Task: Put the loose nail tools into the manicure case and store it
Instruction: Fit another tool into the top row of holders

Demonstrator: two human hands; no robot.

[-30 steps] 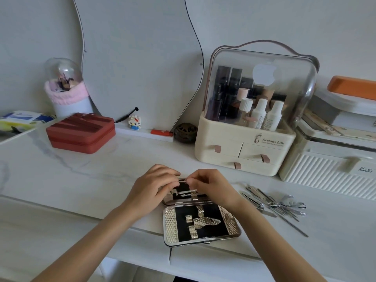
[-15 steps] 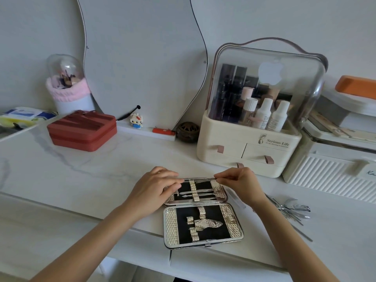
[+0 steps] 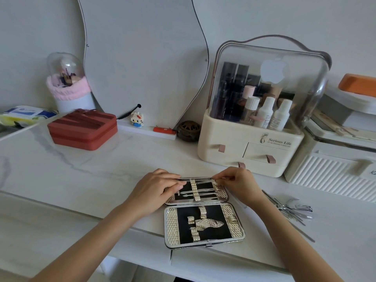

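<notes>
The manicure case [image 3: 234, 226] lies open on the white table, silver-trimmed with black lining and gold straps. Its far half holds several thin metal tools under a strap [image 3: 196, 190]; the near half has only bare loops. My left hand [image 3: 156, 192] rests on the far half's left end, its fingers curled at the tools' tips. My right hand [image 3: 238, 184] pinches the right end of a thin tool [image 3: 200, 181] lying along the far edge. A heap of loose nail tools [image 3: 293, 209] lies on the table to the right of my right wrist.
A cream cosmetic organiser with a clear lid [image 3: 258, 123] stands right behind the case. A white ribbed box [image 3: 333, 169] stands at the right, a red zip case [image 3: 83, 129] at the back left, a wavy mirror [image 3: 142, 58] against the wall.
My right hand has moved from the case's middle to its far right corner. More of the far half and its tools now shows. The left hand stayed at the left end.
</notes>
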